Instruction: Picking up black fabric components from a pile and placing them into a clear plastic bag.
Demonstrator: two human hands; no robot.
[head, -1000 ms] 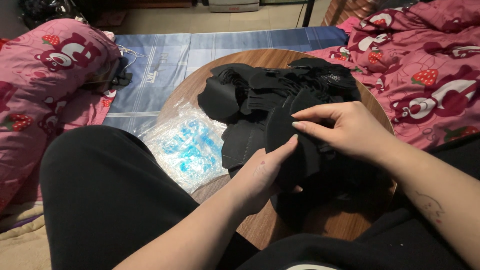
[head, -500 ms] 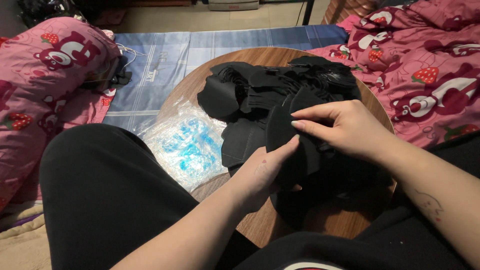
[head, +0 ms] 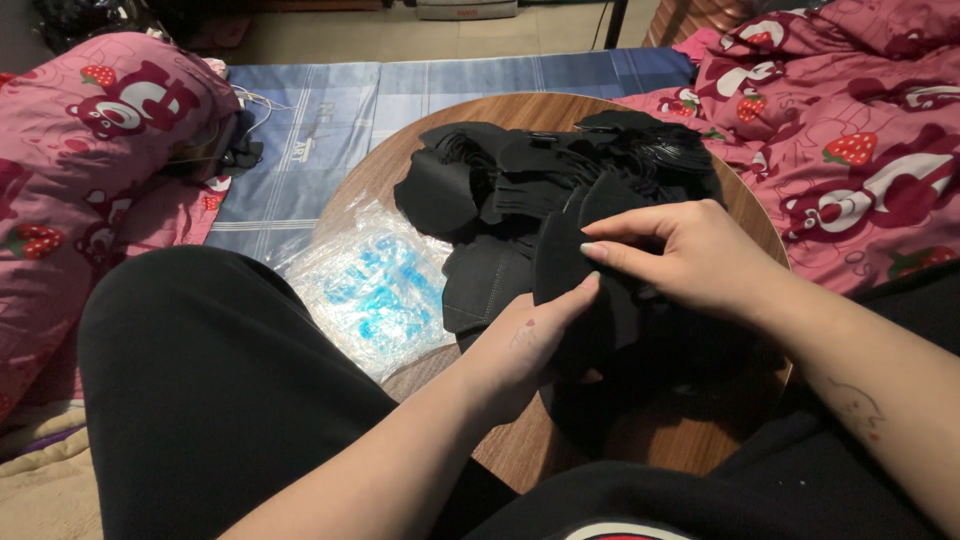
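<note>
No shift: black piece (head: 565, 262) (both hands (head: 520, 345)) gripped.

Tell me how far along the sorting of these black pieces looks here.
Nothing clearly finished shows. In hand: the left hand and right hand grip a stack of black fabric pieces. Left: a large loose pile of black pieces on the round wooden table, beside a clear plastic bag.
</note>
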